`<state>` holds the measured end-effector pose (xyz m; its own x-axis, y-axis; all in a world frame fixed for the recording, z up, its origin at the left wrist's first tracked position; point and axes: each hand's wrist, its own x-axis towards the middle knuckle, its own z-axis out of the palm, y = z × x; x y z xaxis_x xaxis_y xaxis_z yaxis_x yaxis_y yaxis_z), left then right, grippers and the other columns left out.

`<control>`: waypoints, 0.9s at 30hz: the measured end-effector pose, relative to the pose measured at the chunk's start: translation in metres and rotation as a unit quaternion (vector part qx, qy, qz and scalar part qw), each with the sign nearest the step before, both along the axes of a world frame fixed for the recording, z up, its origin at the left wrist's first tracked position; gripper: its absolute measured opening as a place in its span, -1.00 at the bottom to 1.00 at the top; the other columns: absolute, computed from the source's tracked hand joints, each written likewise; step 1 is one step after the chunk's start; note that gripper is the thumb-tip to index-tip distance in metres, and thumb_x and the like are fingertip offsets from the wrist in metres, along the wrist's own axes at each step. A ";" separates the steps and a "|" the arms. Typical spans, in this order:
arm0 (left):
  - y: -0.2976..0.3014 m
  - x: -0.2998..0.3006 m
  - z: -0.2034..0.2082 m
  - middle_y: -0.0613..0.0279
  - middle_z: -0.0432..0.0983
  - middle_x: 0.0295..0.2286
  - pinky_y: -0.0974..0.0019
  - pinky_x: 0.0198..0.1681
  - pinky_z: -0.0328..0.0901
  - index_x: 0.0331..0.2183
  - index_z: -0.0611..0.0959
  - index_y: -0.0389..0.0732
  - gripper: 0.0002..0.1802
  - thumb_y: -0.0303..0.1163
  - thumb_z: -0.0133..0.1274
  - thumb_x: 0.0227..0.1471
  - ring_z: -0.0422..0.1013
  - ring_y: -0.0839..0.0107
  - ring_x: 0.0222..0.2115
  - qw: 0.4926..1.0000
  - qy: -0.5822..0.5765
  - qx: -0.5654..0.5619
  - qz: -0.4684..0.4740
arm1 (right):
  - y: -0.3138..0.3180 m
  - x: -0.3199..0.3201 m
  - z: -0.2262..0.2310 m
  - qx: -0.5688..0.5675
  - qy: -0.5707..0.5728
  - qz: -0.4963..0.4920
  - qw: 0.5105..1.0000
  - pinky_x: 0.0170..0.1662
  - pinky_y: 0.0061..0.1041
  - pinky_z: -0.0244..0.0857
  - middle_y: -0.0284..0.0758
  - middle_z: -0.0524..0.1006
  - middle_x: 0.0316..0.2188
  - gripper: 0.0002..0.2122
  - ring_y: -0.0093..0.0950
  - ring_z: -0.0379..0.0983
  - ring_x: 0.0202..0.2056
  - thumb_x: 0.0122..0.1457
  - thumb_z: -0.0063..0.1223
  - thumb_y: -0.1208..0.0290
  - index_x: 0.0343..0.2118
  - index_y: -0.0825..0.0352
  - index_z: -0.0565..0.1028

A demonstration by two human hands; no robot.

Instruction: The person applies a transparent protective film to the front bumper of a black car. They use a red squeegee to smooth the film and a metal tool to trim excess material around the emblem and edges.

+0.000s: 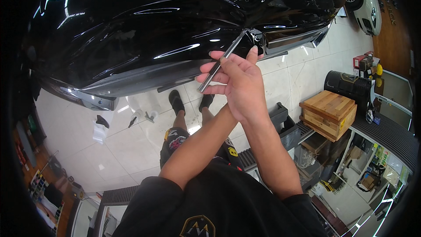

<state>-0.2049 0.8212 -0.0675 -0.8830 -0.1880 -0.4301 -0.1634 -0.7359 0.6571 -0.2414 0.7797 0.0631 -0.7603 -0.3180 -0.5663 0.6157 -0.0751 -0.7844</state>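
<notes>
My right hand (245,83) is closed round a slim silver metal rod (212,75), thumb over it and fingers behind. The rod slants up and to the right. Its far end meets a glossy, wrinkled-looking corner (256,37) on the black car body (144,35); whether it touches cannot be told. What kind of tool it is does not show. My left forearm (193,153) crosses beneath my right wrist, and my left hand is mostly hidden behind the right one, near the same corner. Its fingers cannot be made out clearly.
A grey trim strip (149,81) runs along the car's lower edge. My feet (176,102) stand on white floor tiles. To the right are a wooden box (330,113), dark grey bins (285,127) and a black rounded case (347,87). Small dark items (101,121) lie on the floor at left.
</notes>
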 end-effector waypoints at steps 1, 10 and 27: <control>0.000 0.000 0.000 0.21 0.61 -0.11 0.36 0.03 0.32 -0.01 0.69 -0.15 -0.49 0.07 0.22 0.26 0.52 0.43 -0.06 1.000 0.000 -0.002 0.001 | 0.000 0.001 0.000 0.003 -0.002 0.001 1.000 -0.26 -0.31 0.68 -0.04 0.65 -0.20 -0.67 -0.25 0.72 -0.22 0.49 -0.15 0.37 0.12 0.53 0.44; 0.001 0.003 0.003 0.23 0.63 -0.12 0.38 0.06 0.30 -0.04 0.71 -0.15 -0.49 0.09 0.22 0.25 0.51 0.46 -0.04 1.000 -0.007 -0.021 0.009 | 0.002 0.007 0.005 0.038 -0.010 0.020 0.999 -0.30 -0.41 0.67 -0.07 0.66 -0.22 -0.69 -0.30 0.72 -0.25 0.47 -0.14 0.42 0.09 0.54 0.45; -0.028 -0.018 0.005 0.26 0.66 -0.14 0.42 0.10 0.28 -0.10 0.75 -0.15 -0.49 0.11 0.21 0.25 0.51 0.51 -0.01 0.973 -0.081 -0.216 -0.006 | 0.015 0.025 -0.001 0.090 -0.042 0.085 0.991 -0.33 -0.50 0.62 -0.12 0.67 -0.25 -0.72 -0.35 0.72 -0.28 0.48 -0.13 0.42 0.07 0.51 0.47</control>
